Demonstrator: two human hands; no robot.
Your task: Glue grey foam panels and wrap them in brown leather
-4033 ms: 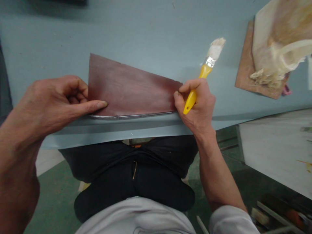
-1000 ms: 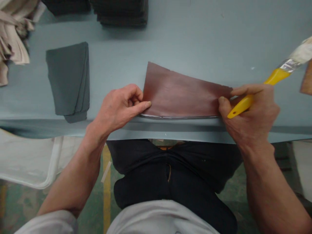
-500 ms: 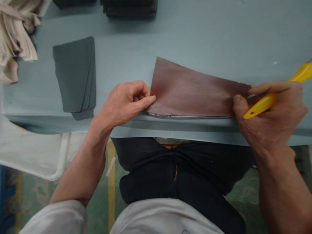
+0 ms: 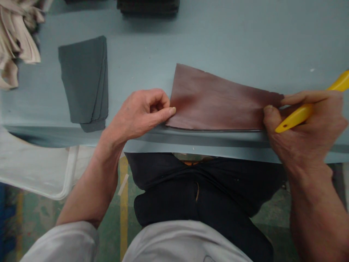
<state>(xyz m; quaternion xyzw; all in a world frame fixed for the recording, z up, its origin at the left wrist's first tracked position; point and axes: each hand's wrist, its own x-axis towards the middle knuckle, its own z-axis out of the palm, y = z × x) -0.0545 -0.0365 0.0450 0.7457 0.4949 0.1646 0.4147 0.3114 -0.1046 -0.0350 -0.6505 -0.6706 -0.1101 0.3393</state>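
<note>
A brown leather-like panel (image 4: 218,102) lies near the table's front edge, with a dark layer showing along its lower side. My left hand (image 4: 145,112) pinches its left end between thumb and curled fingers. At the other end, my right hand (image 4: 308,127) grips the panel's right edge between thumb and fingers. A yellow-handled tool (image 4: 296,117) also rests in that right hand, passing between the fingers; its far end runs out of view, so its kind is hidden.
Dark grey-green panels (image 4: 81,80) lie fanned in a pile to the left. A stack of black pieces (image 4: 148,5) stands at the back. Beige strips (image 4: 20,32) hang together at the far left corner. Below the blue-grey table covering (image 4: 245,43) sits a white bin (image 4: 68,174).
Both hands keep hold of the brown panel. The panel and hands appear slightly further right, and fewer layer edges show along the panel's lower side.
</note>
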